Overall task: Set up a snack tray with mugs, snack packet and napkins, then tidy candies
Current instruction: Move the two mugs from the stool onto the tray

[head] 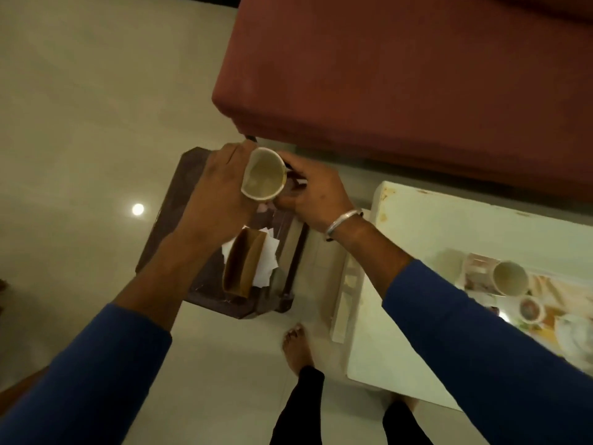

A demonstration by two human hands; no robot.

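Both hands clasping mug, tipped, mouth toward camera, above tray

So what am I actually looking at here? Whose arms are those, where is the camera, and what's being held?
There is no machine: a person wears a camera on the head, looking down at their own arms in blue sleeves. Both hands, left hand and right hand, hold a pale mug above a dark wooden tray. On the tray stands a brown holder with white napkins. To the right, a white table carries a second mug. The red block above is a sofa.
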